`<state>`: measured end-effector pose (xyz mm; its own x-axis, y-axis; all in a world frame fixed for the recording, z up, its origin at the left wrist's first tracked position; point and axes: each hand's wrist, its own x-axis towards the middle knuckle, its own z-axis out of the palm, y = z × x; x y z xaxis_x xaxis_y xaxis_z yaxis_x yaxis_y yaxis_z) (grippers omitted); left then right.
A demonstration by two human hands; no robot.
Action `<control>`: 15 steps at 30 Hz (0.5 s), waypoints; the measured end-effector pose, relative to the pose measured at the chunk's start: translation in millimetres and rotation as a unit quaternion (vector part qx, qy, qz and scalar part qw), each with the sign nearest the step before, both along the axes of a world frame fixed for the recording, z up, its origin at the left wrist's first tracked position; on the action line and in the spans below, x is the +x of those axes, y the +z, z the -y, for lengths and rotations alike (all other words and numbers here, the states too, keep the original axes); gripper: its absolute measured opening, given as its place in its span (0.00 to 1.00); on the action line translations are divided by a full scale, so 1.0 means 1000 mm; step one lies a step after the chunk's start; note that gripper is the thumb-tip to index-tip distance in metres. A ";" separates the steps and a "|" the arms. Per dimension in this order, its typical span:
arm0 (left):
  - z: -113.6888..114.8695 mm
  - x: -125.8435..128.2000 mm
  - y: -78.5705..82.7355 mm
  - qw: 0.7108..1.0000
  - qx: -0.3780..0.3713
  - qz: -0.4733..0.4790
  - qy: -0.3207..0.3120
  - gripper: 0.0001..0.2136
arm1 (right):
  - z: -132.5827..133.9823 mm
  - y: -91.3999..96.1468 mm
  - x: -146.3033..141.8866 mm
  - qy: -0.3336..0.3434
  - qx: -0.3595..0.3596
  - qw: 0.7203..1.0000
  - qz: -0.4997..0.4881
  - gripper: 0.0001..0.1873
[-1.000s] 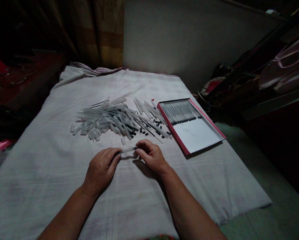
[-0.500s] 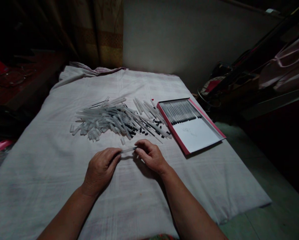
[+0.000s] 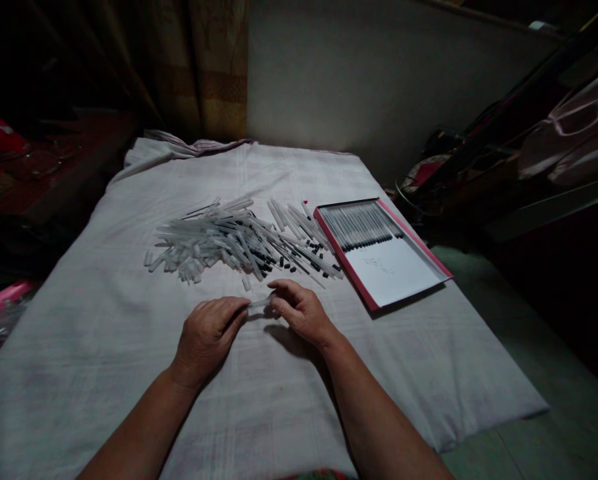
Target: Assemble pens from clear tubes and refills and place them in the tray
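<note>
1. My left hand (image 3: 206, 337) and right hand (image 3: 301, 310) each pinch one end of a clear tube (image 3: 260, 303), fingers closed on it, low over the white sheet (image 3: 103, 320).
2. A pile of tubes and black caps (image 3: 239, 243) lies just beyond my hands.
3. A red-edged box (image 3: 403, 277) sits right of the pile.

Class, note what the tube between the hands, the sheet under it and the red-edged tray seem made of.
Tube: translucent plastic, likely; pale, faintly see-through. Sheet: matt woven cloth; it creases and folds. Tray: probably card, red rim, smooth white floor; thin flat walls.
</note>
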<state>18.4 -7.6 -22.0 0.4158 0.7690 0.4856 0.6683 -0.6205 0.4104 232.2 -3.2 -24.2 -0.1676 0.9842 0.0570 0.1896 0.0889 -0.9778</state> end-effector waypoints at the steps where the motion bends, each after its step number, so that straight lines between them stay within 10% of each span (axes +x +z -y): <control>1: 0.000 0.001 0.001 1.000 -0.004 -0.003 -0.007 0.10 | 0.000 0.001 0.000 0.019 0.010 1.000 0.009 0.15; 8: -0.024 -0.010 0.008 0.999 -0.034 0.005 0.023 0.13 | -0.001 0.012 0.017 -0.005 0.019 0.990 0.140 0.07; 15: -0.056 -0.005 0.011 0.987 -0.046 -0.151 -0.004 0.16 | -0.009 0.004 0.036 -0.081 -0.075 0.992 0.056 0.12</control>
<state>13.6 48.9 -11.1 0.5366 0.8007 0.2663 0.7643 -0.5950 0.2487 268.4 6.2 -20.6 -0.0037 0.9947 -0.1031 0.2985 -0.0973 -0.9494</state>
